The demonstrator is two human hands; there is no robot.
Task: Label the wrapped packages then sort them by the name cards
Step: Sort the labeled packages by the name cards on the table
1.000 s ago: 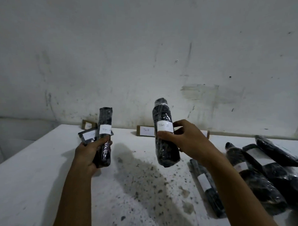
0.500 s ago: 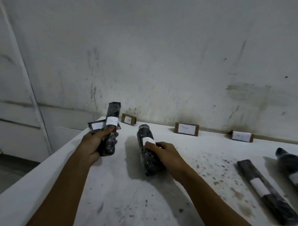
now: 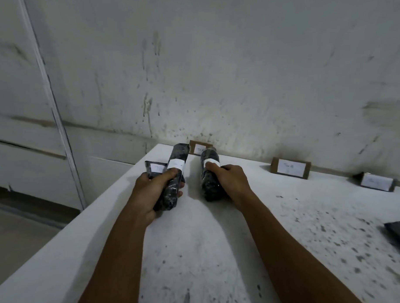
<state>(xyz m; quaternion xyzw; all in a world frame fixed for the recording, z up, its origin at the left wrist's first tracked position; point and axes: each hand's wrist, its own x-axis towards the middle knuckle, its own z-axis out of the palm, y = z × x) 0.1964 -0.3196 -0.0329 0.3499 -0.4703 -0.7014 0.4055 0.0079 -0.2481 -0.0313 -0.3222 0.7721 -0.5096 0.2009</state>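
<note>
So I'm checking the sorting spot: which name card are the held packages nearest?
The leftmost name card, against the wall and partly hidden behind both packages; the other two stand clear, farther right.

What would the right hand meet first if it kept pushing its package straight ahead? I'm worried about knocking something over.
Probably the leftmost name card, standing just beyond the package that the right hand grips; the gap between them is unclear.

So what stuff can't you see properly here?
- Head view: writing on the white paper labels of the black wrapped packages is too blurred to read.
- Leftmost brown cardboard name card: partly hidden behind the packages.
- Dark package at the right edge: cut off by the frame.
</note>
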